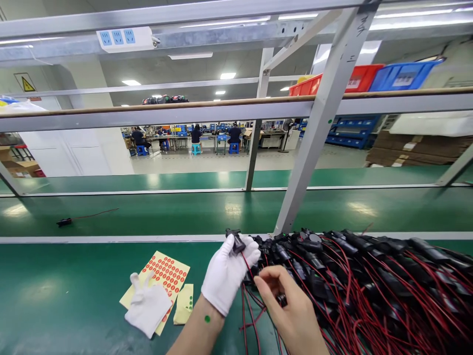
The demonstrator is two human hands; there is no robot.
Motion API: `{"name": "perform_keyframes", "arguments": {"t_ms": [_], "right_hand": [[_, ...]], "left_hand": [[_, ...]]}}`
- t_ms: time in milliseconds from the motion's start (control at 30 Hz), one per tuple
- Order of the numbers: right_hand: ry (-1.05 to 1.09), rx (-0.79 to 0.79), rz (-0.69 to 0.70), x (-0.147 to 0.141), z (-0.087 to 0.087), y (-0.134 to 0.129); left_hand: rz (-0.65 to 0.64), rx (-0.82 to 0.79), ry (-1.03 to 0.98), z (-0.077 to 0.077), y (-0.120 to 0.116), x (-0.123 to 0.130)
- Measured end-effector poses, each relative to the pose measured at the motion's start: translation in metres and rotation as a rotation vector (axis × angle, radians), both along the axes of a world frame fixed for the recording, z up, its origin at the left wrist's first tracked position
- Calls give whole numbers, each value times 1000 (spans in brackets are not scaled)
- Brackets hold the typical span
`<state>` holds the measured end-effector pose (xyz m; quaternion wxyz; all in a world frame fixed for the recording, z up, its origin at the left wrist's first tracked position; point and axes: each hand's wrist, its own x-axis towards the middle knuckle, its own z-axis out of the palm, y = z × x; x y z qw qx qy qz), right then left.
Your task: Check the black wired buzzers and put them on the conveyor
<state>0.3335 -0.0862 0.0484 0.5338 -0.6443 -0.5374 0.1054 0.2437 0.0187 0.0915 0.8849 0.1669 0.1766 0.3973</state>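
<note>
My left hand point(229, 276), in a white glove, is closed around a black cylindrical part point(238, 244) with a thin red wire hanging from it. The part's wider end points up and away. Beside it, my bare right hand point(288, 308) is curled, its thumb and forefinger near the red wire. A small dark round piece point(281, 300) shows inside the curled fingers; its kind cannot be made out. Right of both hands lies a large pile of similar black parts point(343, 256) with tangled red and black wires point(354, 310). A green dot sticker point(207, 319) is on my left wrist.
A white glove point(148, 303) lies on a sheet of red round stickers point(168, 268), next to a smaller sheet with green dots point(184, 303). One black wired part point(64, 222) lies far left on the green bench. A slanted metal post point(310, 133) rises behind the pile.
</note>
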Motion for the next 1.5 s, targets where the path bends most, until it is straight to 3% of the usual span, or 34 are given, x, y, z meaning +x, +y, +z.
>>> {"name": "perform_keyframes", "arguments": {"t_ms": [67,267,367,467,567,667,767,933,1100,1333,1500], "right_hand": [[19,-58,-18,5,2,3],[144,-141,101,0,6,1],[219,-128,101,-7,12,-8],[250,-108,115,-12,16,-13],[176,-83,99,-8,16,-16],[71,-39,20,8,19,-18],[47,67,-53,24,26,-21],[-9,217,-33,28,44,-23],[-150,196,77,29,49,-22],[296,176,261,44,29,-21],[453,136,220,39,27,-17]], "left_hand": [[-77,-50,-32,3,-3,-1],[-241,-117,-125,2,0,-8],[-388,-79,-184,-1,1,-12],[-440,-17,-123,-2,-1,-15],[-345,234,37,3,-6,-18],[-81,600,271,10,-10,-19],[108,761,405,11,-12,-17],[86,877,482,3,-21,-15],[118,1155,518,-4,-27,-19],[183,1196,612,-14,-29,-19],[176,1287,743,-11,-31,-17]]}}
